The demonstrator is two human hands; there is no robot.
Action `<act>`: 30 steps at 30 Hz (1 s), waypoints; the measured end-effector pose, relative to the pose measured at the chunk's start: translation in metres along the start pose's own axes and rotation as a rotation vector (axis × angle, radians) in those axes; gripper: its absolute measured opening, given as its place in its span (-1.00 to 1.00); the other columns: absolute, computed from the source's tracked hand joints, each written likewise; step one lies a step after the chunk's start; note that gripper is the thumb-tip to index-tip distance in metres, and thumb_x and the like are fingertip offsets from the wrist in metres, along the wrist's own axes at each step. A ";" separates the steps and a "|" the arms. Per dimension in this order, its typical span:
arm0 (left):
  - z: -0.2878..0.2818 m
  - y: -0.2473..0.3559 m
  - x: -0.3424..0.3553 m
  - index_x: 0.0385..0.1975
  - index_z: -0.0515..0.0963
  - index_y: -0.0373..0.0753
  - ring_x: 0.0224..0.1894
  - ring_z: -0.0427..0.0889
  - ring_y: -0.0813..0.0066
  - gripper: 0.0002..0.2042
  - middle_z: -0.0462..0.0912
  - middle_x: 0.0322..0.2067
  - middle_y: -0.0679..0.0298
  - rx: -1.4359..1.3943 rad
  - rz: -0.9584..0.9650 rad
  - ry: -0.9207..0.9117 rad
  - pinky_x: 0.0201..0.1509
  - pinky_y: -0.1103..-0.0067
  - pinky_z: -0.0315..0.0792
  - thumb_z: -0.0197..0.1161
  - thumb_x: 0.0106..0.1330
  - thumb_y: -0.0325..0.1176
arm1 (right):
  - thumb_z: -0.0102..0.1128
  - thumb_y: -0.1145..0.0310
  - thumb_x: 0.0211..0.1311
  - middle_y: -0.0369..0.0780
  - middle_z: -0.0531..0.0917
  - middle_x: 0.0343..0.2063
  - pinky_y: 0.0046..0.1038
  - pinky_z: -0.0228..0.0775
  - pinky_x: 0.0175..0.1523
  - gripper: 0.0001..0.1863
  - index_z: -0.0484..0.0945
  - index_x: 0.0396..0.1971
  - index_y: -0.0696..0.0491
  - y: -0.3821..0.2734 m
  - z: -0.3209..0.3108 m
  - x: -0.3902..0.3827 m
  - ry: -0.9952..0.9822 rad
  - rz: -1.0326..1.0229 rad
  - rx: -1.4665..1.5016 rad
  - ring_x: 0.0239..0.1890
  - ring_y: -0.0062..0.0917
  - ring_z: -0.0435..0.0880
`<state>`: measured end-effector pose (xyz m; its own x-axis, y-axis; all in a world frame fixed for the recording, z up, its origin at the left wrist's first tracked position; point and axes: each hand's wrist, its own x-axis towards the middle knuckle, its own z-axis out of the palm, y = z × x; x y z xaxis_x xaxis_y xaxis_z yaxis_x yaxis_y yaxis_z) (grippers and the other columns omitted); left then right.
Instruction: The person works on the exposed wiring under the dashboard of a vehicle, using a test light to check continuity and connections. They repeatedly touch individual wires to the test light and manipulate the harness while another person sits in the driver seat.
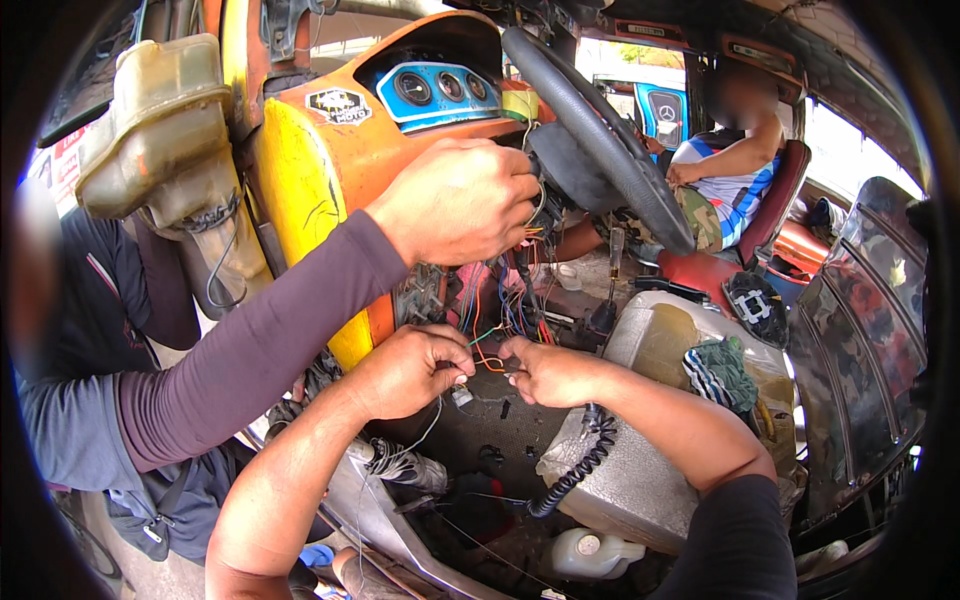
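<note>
My left hand [408, 372] is closed in a pinch on a thin orange wire [489, 361] below the dashboard. Opposite it, my right hand [552, 374] also pinches the orange wire, with its fingertips close to the left ones. Just under my left fingers hangs a small white connector [462, 395]. A loose bundle of coloured wires [512, 312] drops from beneath the steering column behind both hands. Above them, a co-worker's hand [460, 200] in a purple sleeve reaches in from the left to the steering column; its fingertips are partly hidden.
A black steering wheel [610, 130] and an orange dashboard [400, 130] stand ahead. On the right, a silver padded cover [640, 455] has a green cloth [728, 372] on it. A coiled black cord [575, 475] and white jug [592, 553] lie below. Another person [730, 170] sits far right.
</note>
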<state>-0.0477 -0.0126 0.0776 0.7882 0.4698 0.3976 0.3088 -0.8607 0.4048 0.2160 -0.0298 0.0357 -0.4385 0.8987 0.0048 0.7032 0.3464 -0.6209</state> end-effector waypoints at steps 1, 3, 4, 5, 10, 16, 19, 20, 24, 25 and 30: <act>0.000 0.000 0.000 -0.25 0.69 -0.33 -0.15 0.74 0.22 -0.90 0.72 -0.24 0.16 0.000 -0.001 -0.004 -0.02 0.41 0.60 0.42 0.26 -0.58 | 0.03 0.42 0.53 -0.18 0.66 -0.45 -0.31 0.51 -0.22 -0.62 0.35 0.22 0.27 0.000 0.003 0.002 0.018 -0.032 -0.038 -0.38 -0.43 0.67; 0.000 -0.001 0.000 -0.25 0.69 -0.33 -0.15 0.74 0.22 -0.89 0.71 -0.23 0.16 -0.004 -0.002 -0.006 -0.02 0.42 0.60 0.42 0.26 -0.58 | 0.02 0.43 0.53 -0.13 0.66 -0.38 -0.29 0.51 -0.15 -0.65 0.36 0.21 0.25 0.002 0.005 0.004 0.024 -0.045 -0.087 -0.31 -0.39 0.66; 0.000 -0.001 -0.001 -0.25 0.69 -0.33 -0.15 0.74 0.22 -0.89 0.71 -0.23 0.16 -0.008 -0.004 -0.007 -0.02 0.42 0.60 0.42 0.26 -0.58 | 0.04 0.43 0.51 -0.02 0.68 -0.31 -0.24 0.52 -0.06 -0.66 0.40 0.17 0.25 0.002 0.004 0.006 0.011 -0.028 -0.099 -0.21 -0.28 0.70; 0.000 -0.001 -0.001 -0.24 0.69 -0.33 -0.15 0.74 0.22 -0.89 0.71 -0.23 0.16 -0.013 -0.007 -0.007 -0.02 0.41 0.60 0.42 0.26 -0.58 | 0.07 0.43 0.48 0.08 0.71 -0.23 -0.19 0.54 0.03 -0.67 0.44 0.14 0.24 0.002 0.002 0.006 0.002 -0.008 -0.092 -0.11 -0.17 0.73; 0.000 0.000 -0.001 -0.25 0.70 -0.33 -0.15 0.74 0.20 -0.89 0.72 -0.23 0.15 0.002 -0.002 -0.008 -0.02 0.40 0.60 0.42 0.25 -0.58 | -0.02 0.47 0.54 -0.26 0.60 -0.47 -0.57 0.34 -0.47 -0.93 0.40 -0.10 0.11 -0.012 -0.025 -0.001 0.101 -0.007 0.477 -0.60 -0.67 0.48; 0.000 -0.001 0.000 -0.27 0.69 -0.34 -0.17 0.76 0.15 -0.92 0.74 -0.23 0.12 0.004 0.011 0.006 -0.04 0.38 0.63 0.39 0.26 -0.59 | -0.03 0.44 0.59 -0.26 0.61 -0.47 -0.57 0.38 -0.44 -0.72 0.37 0.19 0.14 -0.029 -0.034 -0.011 0.072 -0.230 0.733 -0.57 -0.66 0.52; 0.000 -0.001 0.001 -0.28 0.69 -0.35 -0.17 0.76 0.15 -0.92 0.74 -0.23 0.12 0.012 0.014 0.005 -0.04 0.38 0.63 0.38 0.26 -0.60 | -0.04 0.43 0.61 -0.25 0.63 -0.45 -0.58 0.40 -0.43 -0.69 0.35 0.25 0.15 -0.030 -0.028 -0.007 0.051 -0.192 0.669 -0.56 -0.66 0.52; 0.001 -0.001 0.001 -0.28 0.69 -0.35 -0.17 0.76 0.15 -0.92 0.74 -0.23 0.12 0.000 0.023 0.012 -0.05 0.38 0.63 0.38 0.26 -0.60 | -0.04 0.42 0.62 -0.25 0.63 -0.45 -0.58 0.40 -0.43 -0.71 0.37 0.22 0.15 -0.030 -0.027 -0.006 0.042 -0.191 0.659 -0.56 -0.66 0.52; 0.000 0.000 0.000 -0.28 0.69 -0.36 -0.18 0.77 0.15 -0.92 0.74 -0.24 0.12 -0.004 0.006 0.002 -0.05 0.38 0.63 0.38 0.26 -0.60 | -0.03 0.43 0.63 -0.25 0.63 -0.46 -0.56 0.39 -0.41 -0.86 0.45 0.00 0.15 -0.026 -0.024 0.001 0.077 -0.161 0.593 -0.53 -0.64 0.52; 0.000 0.000 0.000 -0.27 0.69 -0.36 -0.17 0.76 0.15 -0.91 0.74 -0.24 0.13 -0.002 -0.012 -0.010 -0.05 0.38 0.63 0.39 0.26 -0.60 | -0.03 0.44 0.63 -0.25 0.63 -0.46 -0.56 0.39 -0.41 -0.87 0.46 -0.02 0.15 -0.026 -0.024 0.001 0.074 -0.166 0.597 -0.53 -0.65 0.52; 0.001 -0.001 0.000 -0.23 0.70 -0.33 -0.15 0.74 0.18 -0.87 0.71 -0.24 0.14 0.000 0.001 -0.003 -0.03 0.39 0.60 0.42 0.24 -0.58 | -0.03 0.45 0.63 -0.29 0.61 -0.48 -0.56 0.38 -0.40 -0.89 0.43 0.00 0.13 -0.032 -0.027 -0.004 0.097 -0.114 0.535 -0.51 -0.68 0.51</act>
<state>-0.0477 -0.0116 0.0766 0.7904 0.4681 0.3953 0.3078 -0.8612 0.4044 0.2101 -0.0369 0.0771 -0.4234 0.8931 0.1517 0.2615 0.2808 -0.9235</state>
